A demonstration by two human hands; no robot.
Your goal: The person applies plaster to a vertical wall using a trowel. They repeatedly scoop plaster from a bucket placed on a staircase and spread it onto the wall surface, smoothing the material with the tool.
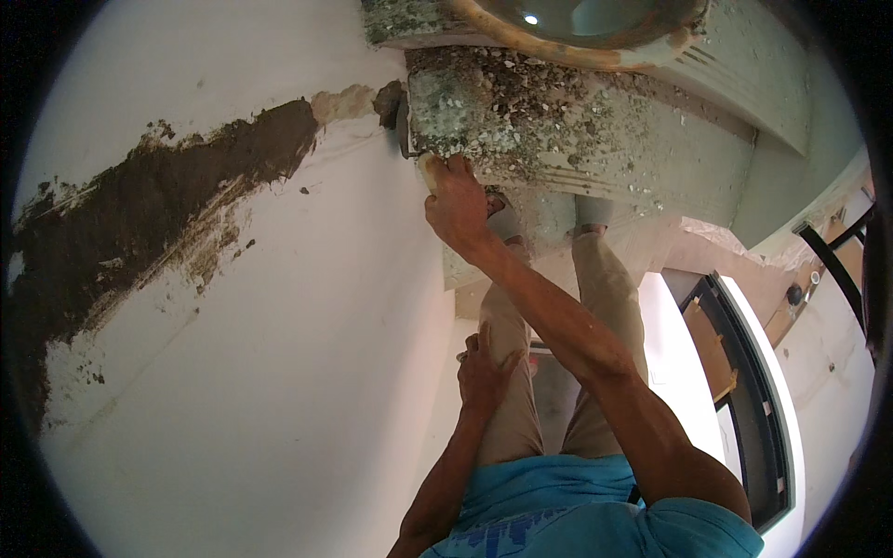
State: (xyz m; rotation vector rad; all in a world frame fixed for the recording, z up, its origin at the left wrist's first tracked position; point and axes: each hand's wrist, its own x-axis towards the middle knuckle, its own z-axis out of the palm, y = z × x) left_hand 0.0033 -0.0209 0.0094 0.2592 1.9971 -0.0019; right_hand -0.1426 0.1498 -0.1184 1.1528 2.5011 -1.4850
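My right hand (456, 206) is closed around the pale handle of a trowel (404, 126), whose metal blade is seen nearly edge-on against the white wall (279, 363). A dark lump of mortar (388, 104) sits by the blade, where the wall meets the debris-covered step. From there a band of brown mortar (177, 186) runs down the wall to the left, with a paler bare patch (342, 104) between. My left hand (486, 372) rests on my trouser leg near the knee, fingers apart and holding nothing.
Crumbs and chips of mortar litter the step (642, 139) under and ahead of my feet. A round basin (595, 28) with a stained rim and liquid inside stands on the step above. More stairs rise at the right, and a dark-framed opening (744, 400) lies low on the right.
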